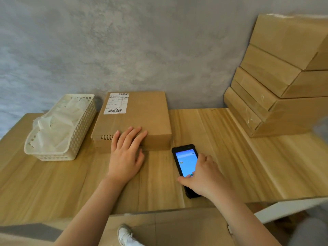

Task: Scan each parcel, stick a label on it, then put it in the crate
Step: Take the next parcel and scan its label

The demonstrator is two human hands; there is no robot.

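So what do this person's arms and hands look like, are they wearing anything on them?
Nothing is worn on them that shows. Both forearms are bare up to the frame edge, with no sleeves in view. The left hand and right hand have no gloves, and no rings, watch or bracelet can be seen. Fingernails look short and unpainted.

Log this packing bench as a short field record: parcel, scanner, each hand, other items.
parcel: flat brown cardboard box on the wooden table, white barcode label on its far left corner
scanner: black handheld device with lit blue screen, lying on the table right of the box
left hand: fingers flat over the box's near edge
right hand: gripping the scanner
other: white perforated plastic basket at left; stack of cardboard boxes at right
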